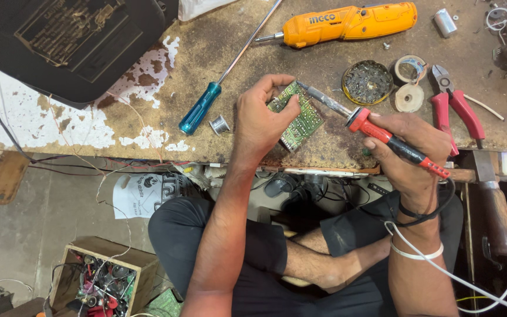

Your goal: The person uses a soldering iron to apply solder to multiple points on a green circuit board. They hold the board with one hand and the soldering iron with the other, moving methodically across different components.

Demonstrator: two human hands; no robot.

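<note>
Fingers of the left hand (263,117) are pinching the green circuit board (298,115) at the desk (148,88) edge while the right hand (409,149) is gripping the soldering iron (377,130), whose hot tip, touching the board's top corner close beside those fingers, could be burning them if it slips.

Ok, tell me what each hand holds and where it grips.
Left hand grips the green circuit board by its near edge. Right hand holds the soldering iron by its red-and-black handle.
</note>
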